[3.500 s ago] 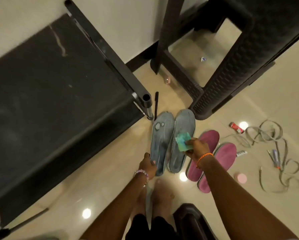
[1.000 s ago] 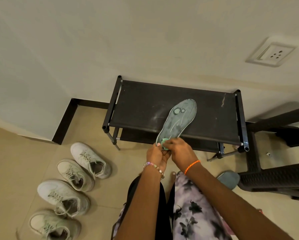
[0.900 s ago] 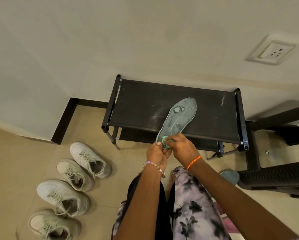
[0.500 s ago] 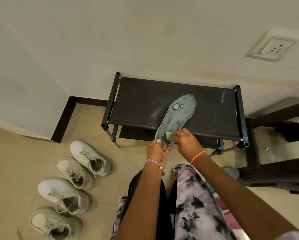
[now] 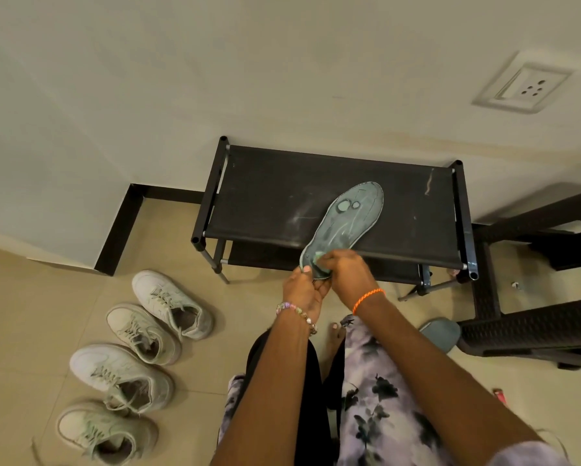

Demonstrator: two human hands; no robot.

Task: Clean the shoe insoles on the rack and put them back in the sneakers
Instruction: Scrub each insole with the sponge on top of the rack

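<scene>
While the grey-green insole (image 5: pixel 344 223) is held out over the front edge of the rack (image 5: pixel 269 196), its heel end sits in both hands and its toe end reaches up over the middle of the black top shelf. Whether the toe rests on the shelf fabric or hangs just above it cannot be told.

Handling, judged: thin foam sheet, light, flexible along its length. It keeps its line though gripped only at the heel, so stiff enough to carry by one end. Surface shows pale streaks and two round marks near the toe. If damp, it may be slick.

Left hand (image 5: pixel 301 289): fingers curled round the heel edge from below, thumb on top, pinching it. Right hand (image 5: pixel 346 272): fingers closed on a small green cloth (image 5: pixel 317 257), which presses on the heel area of the insole.

Best hold, judged: the heel or the narrow waist, thumb above and fingers beneath. A toe grip would let it fold.

Outward: four pale sneakers (image 5: pixel 171 306) stand on the floor tiles by the rack's front left corner, openings up, well apart from the insole. A second grey insole (image 5: pixel 439 332) lies on the floor near the front right corner, beside a dark woven stool (image 5: pixel 531 327).
</scene>
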